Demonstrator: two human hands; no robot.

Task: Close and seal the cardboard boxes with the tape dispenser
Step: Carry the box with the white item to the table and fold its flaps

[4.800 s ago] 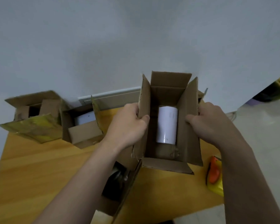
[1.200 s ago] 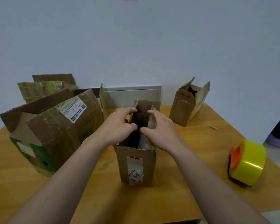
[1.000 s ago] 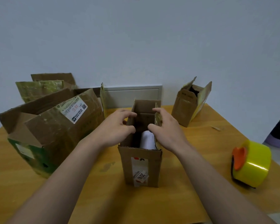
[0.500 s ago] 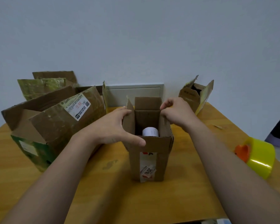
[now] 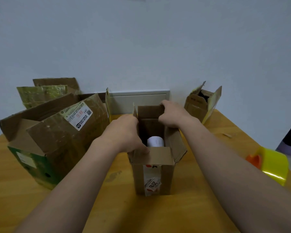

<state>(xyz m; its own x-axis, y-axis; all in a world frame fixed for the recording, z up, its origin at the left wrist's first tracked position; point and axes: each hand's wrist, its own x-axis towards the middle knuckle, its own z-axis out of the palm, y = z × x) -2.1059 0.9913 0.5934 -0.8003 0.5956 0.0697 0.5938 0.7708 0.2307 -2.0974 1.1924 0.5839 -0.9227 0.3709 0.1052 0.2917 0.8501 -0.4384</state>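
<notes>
- Although both hands are on it, the small upright box (image 5: pixel 152 172) at the middle of the bench (image 5: pixel 183 214) is not yet shut: its flaps stand up and a white roll (image 5: pixel 155 141) shows inside.
- The left hand (image 5: pixel 124 133) grips the flap on the box's 9 o'clock side, thumb hooked over the near flap; the right hand (image 5: pixel 172 115) pinches the far flap at 12 o'clock.
- No fresh tape shows across any top — sealing looks not begun, and the tape dispenser (image 5: pixel 270 165) lies untouched at 3 o'clock, near the bench edge.
- Judged from this, the task is at its start: fold in this box's flaps, tape it, then do the others.
- Count of boxes: four at least — the one in hand, a large labelled box (image 5: pixel 57 137) at 9 o'clock, a greenish-flapped box (image 5: pixel 44 93) behind it at 10 o'clock, and a small open box (image 5: pixel 202 103) at 1 o'clock.
- All four stand open.
- One dispenser, with one yellow roll of tape; two hands.
</notes>
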